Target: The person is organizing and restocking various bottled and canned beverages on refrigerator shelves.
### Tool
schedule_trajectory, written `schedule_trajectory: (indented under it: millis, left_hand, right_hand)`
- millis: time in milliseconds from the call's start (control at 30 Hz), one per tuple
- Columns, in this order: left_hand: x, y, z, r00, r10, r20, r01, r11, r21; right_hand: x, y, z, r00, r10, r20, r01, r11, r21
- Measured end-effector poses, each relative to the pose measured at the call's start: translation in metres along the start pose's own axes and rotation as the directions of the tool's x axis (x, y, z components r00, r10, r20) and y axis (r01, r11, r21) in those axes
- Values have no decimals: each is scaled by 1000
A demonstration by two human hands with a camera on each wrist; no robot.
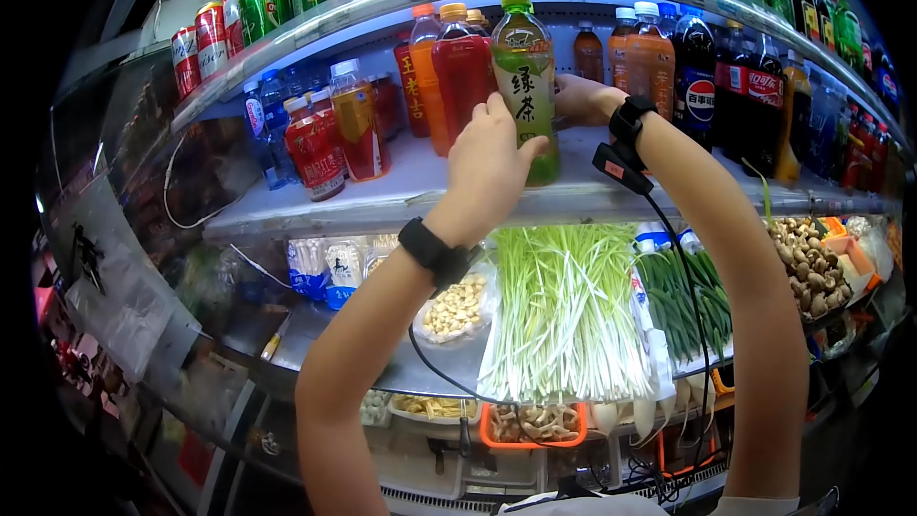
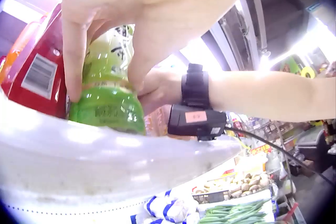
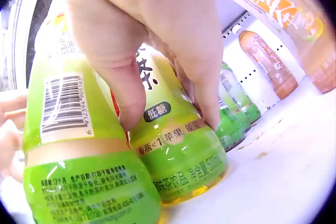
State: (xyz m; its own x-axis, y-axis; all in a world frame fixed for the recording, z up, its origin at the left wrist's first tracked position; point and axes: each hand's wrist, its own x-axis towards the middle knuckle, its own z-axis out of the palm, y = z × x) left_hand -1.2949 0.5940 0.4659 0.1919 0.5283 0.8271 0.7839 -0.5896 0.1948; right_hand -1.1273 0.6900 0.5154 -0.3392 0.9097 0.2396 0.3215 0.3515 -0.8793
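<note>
A green tea bottle (image 1: 523,100) with a green cap stands upright at the shelf's front edge. My left hand (image 1: 487,161) grips its side; in the left wrist view my left hand (image 2: 142,8) has thumb and fingers around the green bottle (image 2: 110,106). The right hand (image 1: 585,100) reaches behind that bottle and is partly hidden in the head view. In the right wrist view, my right hand (image 3: 152,19) grips a second green tea bottle (image 3: 178,150) between thumb and fingers, close beside the front bottle (image 3: 89,182), whose barcode shows. Fingertips of the left hand (image 3: 10,134) appear at the left edge.
Red bottles (image 1: 460,67) stand left of the green one, orange drinks (image 1: 650,62) and cola bottles (image 1: 694,76) right. More green bottles (image 3: 239,103) are behind. Cans (image 1: 258,5) line the upper shelf (image 1: 315,24). Below lie pale-stemmed greens (image 1: 568,315) and mushrooms (image 1: 807,268). A cable (image 1: 683,268) hangs from the right wrist.
</note>
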Motion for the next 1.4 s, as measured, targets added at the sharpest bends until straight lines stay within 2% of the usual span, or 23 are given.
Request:
schedule_trajectory:
  millis: [67,133,200,267,333,400,467,500,600,633,733,767,800,833,867,933,967,1000,1067,1133,1200,1233,1400]
  left_hand:
    - [7,0,-21,993,-116,17,118,983,-141]
    - [14,-12,-19,951,-53,-304,67,997,36]
    - [22,-19,-9,944,-58,-326,96,990,100]
    - [31,-24,4,939,-281,-198,297,953,57]
    - [41,-31,11,900,-430,-63,432,902,3]
    - [44,-37,8,923,-382,-54,383,924,1]
    - [52,-54,-1,927,-367,76,375,916,-143]
    - [59,-62,-5,930,-354,102,365,924,-117]
    - [70,-91,-23,858,-204,472,446,750,-488]
    - [58,-74,-39,830,-203,519,502,676,-539]
    - [59,-83,-30,834,-185,520,487,690,-536]
    - [56,-83,-22,881,-177,439,398,778,-485]
    - [58,-80,-13,923,-193,333,300,902,-310]
    - [55,-71,-4,942,-296,157,307,951,-45]
    - [52,-65,1,939,-342,-44,343,913,220]
    - [48,-62,-8,939,-344,14,339,930,142]
    - [47,-57,-13,939,-337,74,332,941,63]
    - [46,-54,-16,941,-332,72,327,943,65]
    - [46,-54,-20,937,-329,122,335,941,-39]
    - [45,-62,-14,968,-223,116,245,940,-238]
    - [50,-74,-3,974,-169,150,211,917,-339]
    - [49,-72,-4,962,-198,190,255,900,-353]
    - [43,-64,0,970,-217,110,243,895,-374]
  right_hand:
    - [1,-1,-1,998,-27,-52,26,999,-32]
    - [2,6,0,988,-54,-145,40,994,-102]
    - [6,9,-2,987,-64,-149,40,986,-161]
    - [5,7,2,972,-98,-213,45,970,-239]
    - [1,5,6,972,-117,-205,61,964,-260]
    - [-5,2,7,974,-107,-198,55,967,-251]
    - [-30,-17,16,966,-64,-250,-24,942,-335]
    - [-37,-21,14,966,-59,-251,-27,945,-327]
    - [-51,-25,8,968,-50,-248,-18,964,-265]
    - [-51,-26,6,959,-65,-275,-6,969,-249]
    - [-58,-32,5,946,-98,-310,19,968,-250]
    - [-63,-37,7,939,-118,-322,29,963,-268]
    - [-68,-41,10,939,-120,-323,31,963,-268]
    - [-73,-44,15,942,-128,-309,32,954,-296]
    - [-78,-46,21,946,-136,-293,34,945,-326]
    - [-83,-49,26,980,-135,-148,67,917,-394]
    - [-78,-47,27,981,-85,-172,7,911,-412]
    - [-79,-45,28,986,-89,-138,23,908,-417]
    - [-74,-34,31,983,-165,-81,138,953,-269]
    - [-80,-33,36,983,-176,-46,154,942,-300]
    - [-68,-25,40,975,-193,-111,142,922,-360]
    - [-65,-22,42,971,-205,-124,146,917,-370]
    - [-60,-14,46,950,-248,-192,154,902,-404]
